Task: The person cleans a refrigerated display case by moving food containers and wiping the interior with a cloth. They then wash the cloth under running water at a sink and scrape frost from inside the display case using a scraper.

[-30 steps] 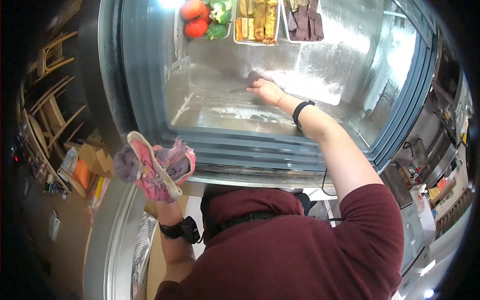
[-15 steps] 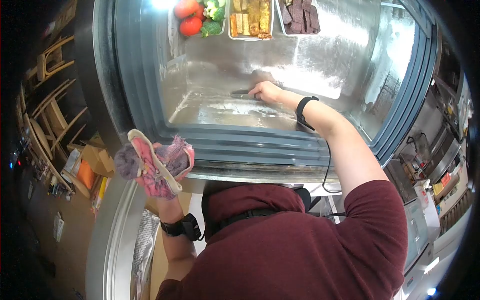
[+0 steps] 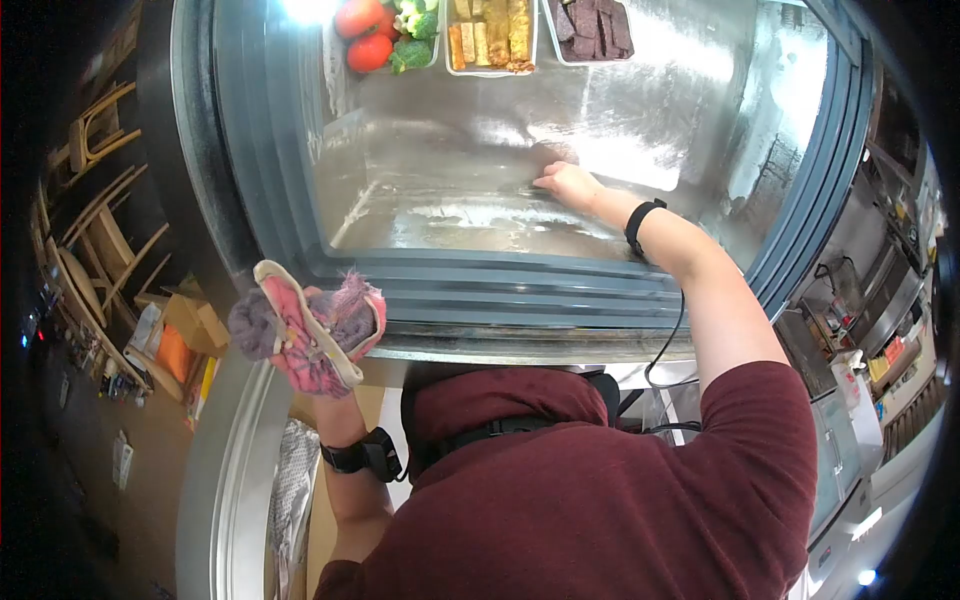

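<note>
My left hand [image 3: 332,404] holds a bunched pink and purple rag [image 3: 310,335] with a cream edge, over the near left rim of a steel-lined chest. The rag hides most of its fingers. Down inside the chest, my right hand [image 3: 570,186] is closed with its fingertips low near the metal floor [image 3: 450,160]. Whatever those fingers pinch, if anything, is too small and hidden to name. A whitish frost-like or wet patch [image 3: 470,212] lies on the metal just nearer than that hand.
At the chest's far side stand containers of tomatoes [image 3: 370,53] and broccoli [image 3: 412,55], yellow-brown sticks [image 3: 490,40], and dark purple pieces [image 3: 595,30]. A grey ribbed rim [image 3: 500,290] frames the opening. Chairs [image 3: 105,225] and an open cardboard box [image 3: 195,320] are at the left.
My right hand has moved to the right along the chest floor. The left hand and rag have stayed nearly still. The view has shifted slightly.
</note>
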A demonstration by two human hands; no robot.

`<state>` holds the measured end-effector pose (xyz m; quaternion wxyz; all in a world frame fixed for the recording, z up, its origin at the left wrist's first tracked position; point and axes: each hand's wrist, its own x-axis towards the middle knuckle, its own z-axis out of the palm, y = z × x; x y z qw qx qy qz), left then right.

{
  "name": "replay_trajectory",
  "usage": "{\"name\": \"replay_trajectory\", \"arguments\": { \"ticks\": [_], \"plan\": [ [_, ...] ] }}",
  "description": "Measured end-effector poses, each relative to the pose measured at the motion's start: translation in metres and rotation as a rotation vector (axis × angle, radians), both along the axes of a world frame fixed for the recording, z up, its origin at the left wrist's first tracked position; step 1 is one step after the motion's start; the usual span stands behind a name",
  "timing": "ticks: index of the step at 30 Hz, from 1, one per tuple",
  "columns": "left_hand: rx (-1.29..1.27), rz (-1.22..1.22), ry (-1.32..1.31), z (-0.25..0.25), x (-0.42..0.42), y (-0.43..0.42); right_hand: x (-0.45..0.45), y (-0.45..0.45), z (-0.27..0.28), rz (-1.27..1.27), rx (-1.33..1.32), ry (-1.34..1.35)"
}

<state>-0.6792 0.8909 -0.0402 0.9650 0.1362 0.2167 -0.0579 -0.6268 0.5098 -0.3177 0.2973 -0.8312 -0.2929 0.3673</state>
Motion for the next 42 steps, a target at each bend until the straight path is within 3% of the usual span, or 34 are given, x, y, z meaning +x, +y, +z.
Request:
{"name": "replay_trajectory", "arguments": {
  "ticks": [7, 17, 20, 29, 32, 35, 36, 37, 40, 42],
  "plan": [
    [0.059, -0.015, 0.001, 0.001, 0.003, -0.001, -0.002, 0.012, -0.002, -0.148, 0.067, 0.252],
    [0.05, -0.037, -0.003, 0.003, 0.006, 0.001, -0.006, 0.008, 0.005, -0.14, 0.091, 0.216],
    [0.147, -0.003, 0.011, 0.004, 0.0, 0.001, -0.006, 0.006, 0.017, -0.169, 0.095, 0.277],
    [-0.07, -0.063, -0.055, 0.01, -0.01, 0.016, -0.006, -0.013, 0.063, -0.203, 0.098, 0.372],
    [-0.045, -0.071, -0.126, 0.006, -0.017, 0.017, 0.004, -0.012, 0.092, -0.283, 0.109, 0.599],
    [-0.161, 0.056, -0.089, 0.006, -0.022, 0.012, 0.043, 0.006, 0.169, -0.406, 0.112, 0.879],
    [-0.103, -0.103, -0.262, 0.007, -0.014, 0.005, 0.052, 0.013, 0.195, -0.446, 0.138, 0.907],
    [-0.128, -0.085, -0.208, 0.008, -0.011, -0.001, 0.058, 0.02, 0.22, -0.486, 0.164, 0.937],
    [-0.149, -0.071, -0.053, 0.01, 0.0, -0.017, 0.06, 0.047, 0.284, -0.481, 0.451, 0.836],
    [-0.074, -0.094, 0.048, 0.013, 0.006, -0.032, 0.051, 0.073, 0.331, -0.364, 0.586, 0.248]
  ]
}}
